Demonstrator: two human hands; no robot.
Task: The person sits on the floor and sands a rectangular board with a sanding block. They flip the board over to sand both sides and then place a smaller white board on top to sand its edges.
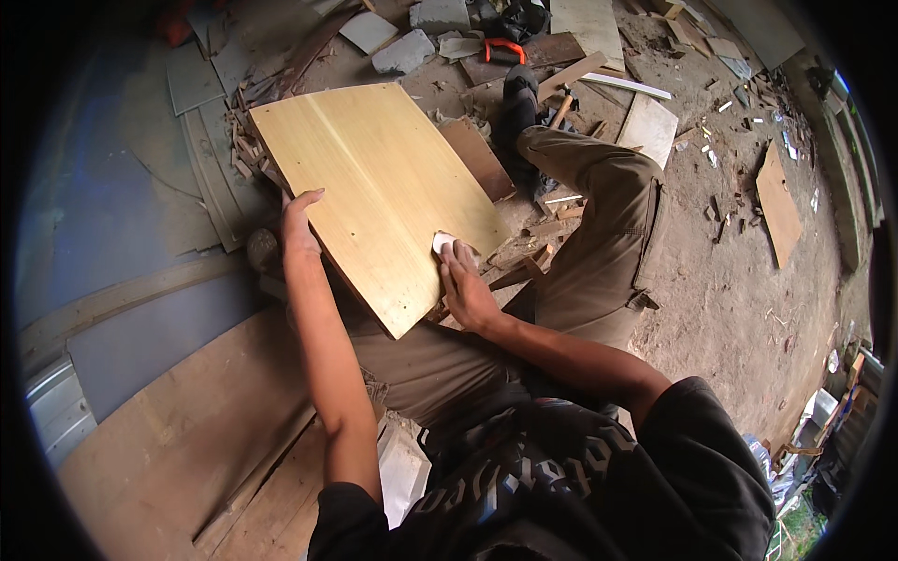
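A pale yellow wooden panel [374, 187] lies tilted across my lap, with a few small dark holes near its edges. My left hand [299, 224] grips the panel's left edge, thumb side on top and the other fingers hidden below. On the panel's near right part, my right hand [466, 285] is closed on a small whitish folded piece [442, 243], perhaps sandpaper, and presses it to the surface. My legs are bent beneath and beside the panel.
A hammer [562, 109] and an orange-handled tool [505, 47] lie beyond my foot. Wood offcuts, grey stone blocks [404, 53] and a white strip [625, 85] litter the dirt floor. A brown board piece [777, 204] lies at the right. Sheets [196, 79] lean at the left.
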